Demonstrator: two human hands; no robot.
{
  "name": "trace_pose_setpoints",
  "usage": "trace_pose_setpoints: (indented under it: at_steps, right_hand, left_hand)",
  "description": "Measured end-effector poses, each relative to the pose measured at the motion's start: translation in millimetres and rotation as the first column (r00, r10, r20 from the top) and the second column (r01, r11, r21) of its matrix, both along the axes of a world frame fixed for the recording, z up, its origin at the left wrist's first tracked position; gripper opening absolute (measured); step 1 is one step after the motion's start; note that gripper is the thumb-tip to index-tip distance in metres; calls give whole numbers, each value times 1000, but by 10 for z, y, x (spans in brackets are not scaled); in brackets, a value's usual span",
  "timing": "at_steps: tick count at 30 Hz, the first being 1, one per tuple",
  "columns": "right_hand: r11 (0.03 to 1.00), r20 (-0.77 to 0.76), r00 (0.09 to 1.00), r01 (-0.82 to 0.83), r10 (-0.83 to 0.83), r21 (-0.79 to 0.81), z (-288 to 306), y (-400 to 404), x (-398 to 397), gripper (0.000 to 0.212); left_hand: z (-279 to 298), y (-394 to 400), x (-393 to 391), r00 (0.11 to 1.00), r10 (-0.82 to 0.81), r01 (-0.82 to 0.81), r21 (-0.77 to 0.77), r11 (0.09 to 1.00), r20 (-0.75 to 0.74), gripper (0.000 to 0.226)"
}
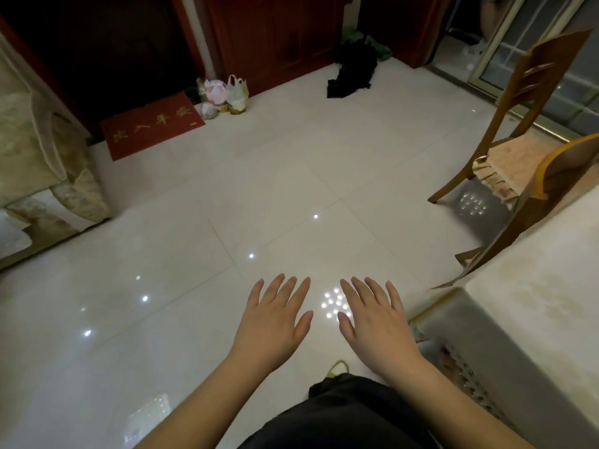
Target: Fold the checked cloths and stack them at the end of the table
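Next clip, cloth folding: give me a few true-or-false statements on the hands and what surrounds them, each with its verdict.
1. Both hands, left hand and right hand, are spread flat, palms down, holding nothing. True.
2. A checked cloth lies under the hands. False: only the pale tiled floor shows beneath them; no checked cloth is in view.
3. The covered table stands on the person's right. True.
4. The red doormat lies beside the wooden chair. False: it lies far left by the dark doorway, the chair far right.
5. A dark garment lies on the floor near the far wall. True.
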State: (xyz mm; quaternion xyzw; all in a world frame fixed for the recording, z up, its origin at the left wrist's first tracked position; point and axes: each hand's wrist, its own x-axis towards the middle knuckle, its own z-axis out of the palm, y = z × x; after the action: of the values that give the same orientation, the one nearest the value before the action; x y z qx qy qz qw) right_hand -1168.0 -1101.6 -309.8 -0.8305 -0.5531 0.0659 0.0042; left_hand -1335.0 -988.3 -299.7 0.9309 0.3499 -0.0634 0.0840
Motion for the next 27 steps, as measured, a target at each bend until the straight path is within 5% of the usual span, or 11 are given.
trace_pose_setpoints:
  at_steps: [16,27]
  right_hand:
    - [984,16,984,179,-179,28,75,1481,1236,54]
    - [965,65,963,261,-262,20,245,2975,1465,54]
  left_hand:
    - [-18,1770,1539,982,-175,167,105,980,69,57]
    - [-30,3295,1857,958,-275,275,10,961,87,64]
